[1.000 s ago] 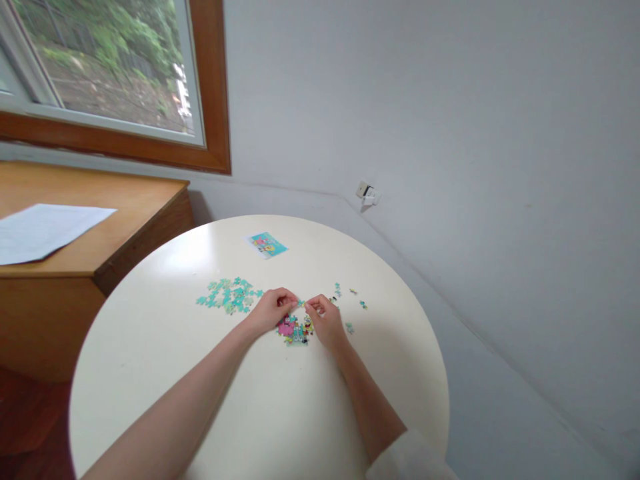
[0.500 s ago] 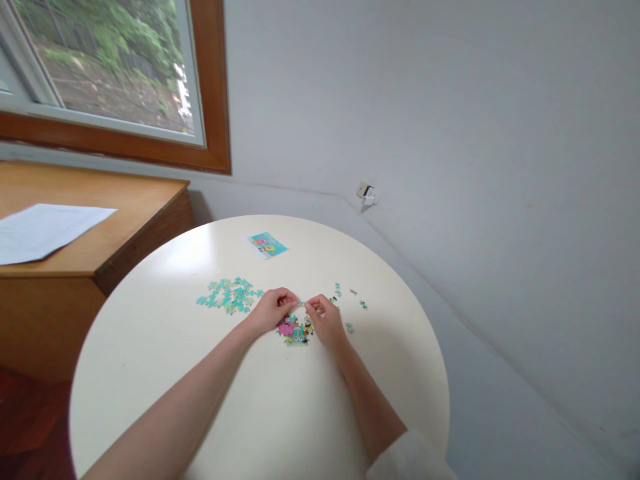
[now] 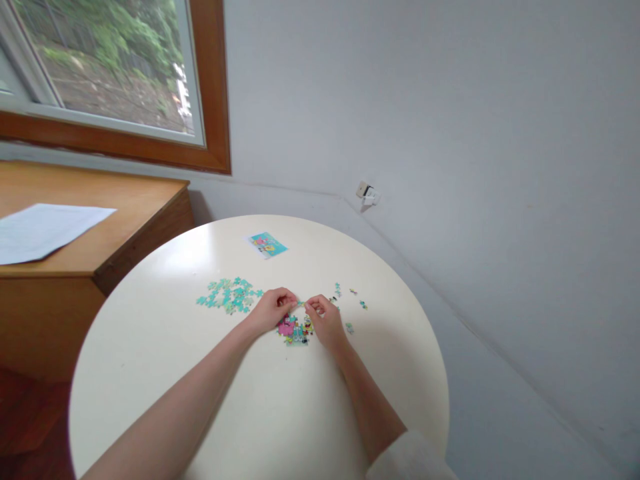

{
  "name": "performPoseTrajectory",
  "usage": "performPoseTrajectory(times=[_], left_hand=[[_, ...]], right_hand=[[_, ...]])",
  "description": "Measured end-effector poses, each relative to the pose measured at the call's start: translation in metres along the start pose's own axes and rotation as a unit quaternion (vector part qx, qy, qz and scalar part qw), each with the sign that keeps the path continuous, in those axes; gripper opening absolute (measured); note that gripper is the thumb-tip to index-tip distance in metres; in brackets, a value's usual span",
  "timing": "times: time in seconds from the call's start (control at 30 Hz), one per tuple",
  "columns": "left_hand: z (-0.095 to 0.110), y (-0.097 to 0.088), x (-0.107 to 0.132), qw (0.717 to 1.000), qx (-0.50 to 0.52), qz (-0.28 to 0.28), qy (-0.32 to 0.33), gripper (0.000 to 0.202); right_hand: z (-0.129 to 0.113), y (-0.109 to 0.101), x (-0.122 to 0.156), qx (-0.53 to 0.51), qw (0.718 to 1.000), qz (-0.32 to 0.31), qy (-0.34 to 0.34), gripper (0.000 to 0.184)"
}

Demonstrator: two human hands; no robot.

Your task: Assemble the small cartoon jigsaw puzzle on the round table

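Note:
My left hand [image 3: 273, 308] and my right hand [image 3: 325, 320] meet over the middle of a round cream table [image 3: 250, 400]. Both are closed in a pinch, their fingertips together on a small teal jigsaw piece [image 3: 301, 303]. Just below the fingers lies a partly joined colourful puzzle section [image 3: 296, 330], pink and yellow. A heap of loose teal pieces [image 3: 230, 295] lies left of my left hand. A few stray pieces [image 3: 350, 293] are scattered right of my right hand.
A small picture card [image 3: 267, 244] lies near the table's far edge. A wooden desk [image 3: 100, 247] with a sheet of paper [image 3: 40, 227] stands to the left under a window [image 3: 110, 73]. A wall socket [image 3: 367, 193] sits low on the grey wall.

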State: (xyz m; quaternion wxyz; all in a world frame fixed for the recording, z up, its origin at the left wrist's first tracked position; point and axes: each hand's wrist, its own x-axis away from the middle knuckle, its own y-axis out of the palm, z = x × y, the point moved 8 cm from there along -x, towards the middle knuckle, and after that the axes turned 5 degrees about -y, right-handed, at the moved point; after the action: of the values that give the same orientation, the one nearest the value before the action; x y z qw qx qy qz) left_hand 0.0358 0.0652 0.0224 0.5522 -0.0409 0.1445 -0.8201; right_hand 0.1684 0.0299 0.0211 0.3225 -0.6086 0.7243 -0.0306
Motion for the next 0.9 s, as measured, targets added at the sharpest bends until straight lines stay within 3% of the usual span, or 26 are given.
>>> performPoseTrajectory(times=[0.9], left_hand=[[-0.0008,0.0006,-0.0003,1.000,0.004,-0.002,0.001,0.011]], right_hand=[[-0.0048,-0.0018,0.0001,0.004,1.000,0.003,0.002,0.015]])
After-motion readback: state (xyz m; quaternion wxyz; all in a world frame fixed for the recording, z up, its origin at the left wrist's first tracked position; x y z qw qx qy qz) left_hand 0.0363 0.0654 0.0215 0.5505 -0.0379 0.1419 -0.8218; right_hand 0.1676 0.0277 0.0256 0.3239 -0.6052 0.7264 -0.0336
